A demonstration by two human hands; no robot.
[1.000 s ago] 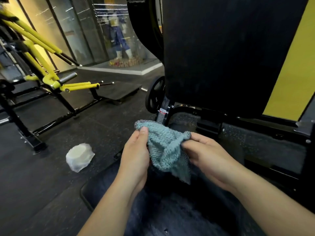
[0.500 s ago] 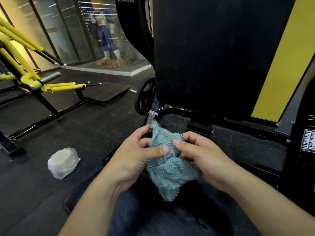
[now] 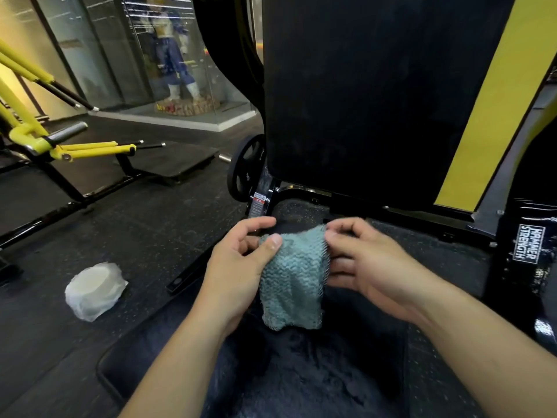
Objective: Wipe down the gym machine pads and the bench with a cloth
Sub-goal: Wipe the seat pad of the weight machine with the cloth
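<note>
- The left hand (image 3: 238,263) grasps the cloth (image 3: 291,282) at its upper left edge: the thumb lies across the front of the fabric and the fingers curl behind it.
- The right hand (image 3: 364,260) grasps the cloth at its upper right edge, with the fingertips bent onto the top corner and the lower fingers held against the side of the fabric.
- The cloth is teal, with a coarse knitted texture. It hangs between the two hands, its lower edge loose, above the seat pad (image 3: 301,378).
- The seat pad is dark and lies directly below the hands, at the bottom centre of the view. Both forearms extend over it.
- The back pad (image 3: 376,95) is black and stands upright behind the hands, well above the cloth.
- A black machine frame (image 3: 452,215) runs under the back pad. A white "HAMMER STRENGTH" label (image 3: 529,244) is fixed to it on the right.
- A black weight plate (image 3: 245,168) stands on edge just left of the back pad.
- A white wrapped bundle (image 3: 93,291) lies on the dark speckled floor (image 3: 144,230), left of the left hand and apart from it.
- A yellow-and-black machine (image 3: 60,146) stands at the far left.
- A glass case with a figure (image 3: 171,52) stands in the background.
</note>
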